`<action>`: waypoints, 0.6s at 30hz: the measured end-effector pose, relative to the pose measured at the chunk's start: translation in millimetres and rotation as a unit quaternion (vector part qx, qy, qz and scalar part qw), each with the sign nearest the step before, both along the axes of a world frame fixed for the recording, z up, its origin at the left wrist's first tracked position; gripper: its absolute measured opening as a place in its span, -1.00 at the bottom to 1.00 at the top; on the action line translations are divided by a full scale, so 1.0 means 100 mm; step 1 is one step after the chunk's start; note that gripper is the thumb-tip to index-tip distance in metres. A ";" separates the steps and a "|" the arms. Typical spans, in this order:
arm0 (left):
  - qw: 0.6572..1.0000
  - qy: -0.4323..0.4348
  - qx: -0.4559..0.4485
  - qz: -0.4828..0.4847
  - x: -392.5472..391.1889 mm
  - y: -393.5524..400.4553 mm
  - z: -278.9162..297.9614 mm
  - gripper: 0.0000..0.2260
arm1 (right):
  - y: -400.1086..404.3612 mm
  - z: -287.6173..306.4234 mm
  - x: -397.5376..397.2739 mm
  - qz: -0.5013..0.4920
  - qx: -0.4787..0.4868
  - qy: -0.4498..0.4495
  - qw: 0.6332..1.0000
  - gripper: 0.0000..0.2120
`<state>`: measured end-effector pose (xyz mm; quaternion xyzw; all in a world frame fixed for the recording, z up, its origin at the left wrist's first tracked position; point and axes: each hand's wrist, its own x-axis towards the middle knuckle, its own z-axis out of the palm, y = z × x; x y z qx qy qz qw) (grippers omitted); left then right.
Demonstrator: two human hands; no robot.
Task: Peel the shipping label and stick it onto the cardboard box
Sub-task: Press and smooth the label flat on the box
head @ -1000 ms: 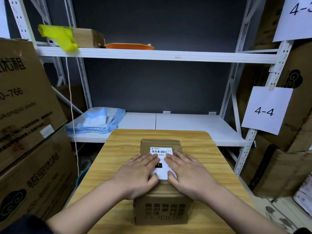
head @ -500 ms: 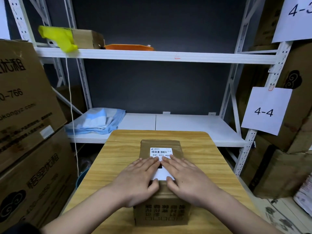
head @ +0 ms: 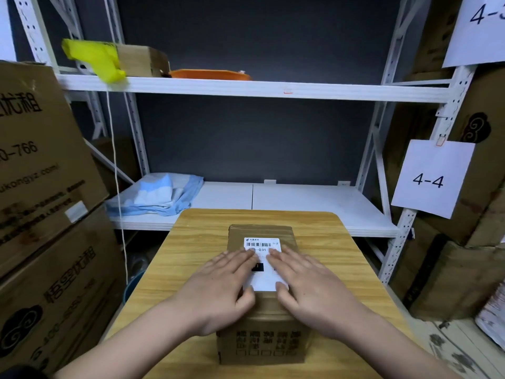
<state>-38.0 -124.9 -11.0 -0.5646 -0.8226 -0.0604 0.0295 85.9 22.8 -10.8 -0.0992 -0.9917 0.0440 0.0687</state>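
Observation:
A small brown cardboard box (head: 262, 343) stands on the wooden table (head: 196, 242), with printed characters on its near face. A white shipping label (head: 263, 280) with a barcode lies flat on the box top. My left hand (head: 221, 288) rests palm down on the label's left side, fingers spread and pointing away from me. My right hand (head: 308, 288) lies flat on the label's right side in the same way. The label's middle strip and its barcode end show between and beyond my fingers. Neither hand grips anything.
White metal shelving (head: 246, 88) stands behind the table, with a folded blue cloth (head: 155, 195) on the lower shelf and a yellow item (head: 93, 58), small box and orange tray above. Big cartons (head: 41, 187) crowd the left; more cartons and paper signs (head: 431, 179) stand right.
Both hands have slid slightly forward and apart over the label, pressing it flat, so more of its centre shows. The box has not moved.

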 end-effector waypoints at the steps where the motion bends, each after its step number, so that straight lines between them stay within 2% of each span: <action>1: 1.000 -0.004 -0.006 -0.008 0.03 0.01 -0.02 -0.17 | -0.04 -0.02 0.00 0.012 -0.007 -0.011 1.000 -0.16; 12: 1.000 0.006 -0.017 0.005 -0.03 -0.12 -0.03 -0.18 | 0.00 -0.05 0.12 -0.017 0.023 -0.016 0.999 -0.14; 18: 1.000 -0.001 0.007 0.008 0.02 -0.10 0.05 -0.16 | -0.02 0.05 0.12 -0.015 0.006 0.024 1.000 -0.16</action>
